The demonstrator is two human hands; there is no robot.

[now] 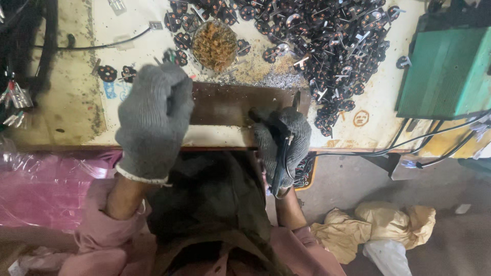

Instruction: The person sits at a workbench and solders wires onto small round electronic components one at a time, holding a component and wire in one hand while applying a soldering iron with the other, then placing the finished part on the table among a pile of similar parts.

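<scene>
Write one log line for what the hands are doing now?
left hand: gloved, fisted over dark plate | right hand: grips black tool | parts pile: behind

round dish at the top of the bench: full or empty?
Full. The round dish is heaped to its rim with brownish-orange wiry bits; contents too blurred to identify.

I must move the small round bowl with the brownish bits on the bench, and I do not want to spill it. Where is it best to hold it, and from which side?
Grip the round bowl by its rim, from above. It sits upright and open, heaped full, so a level lift seems safest. The near side, by the dark plate, looks freest; black parts crowd its far side and right, and the gloved left hand is nearest.
</scene>
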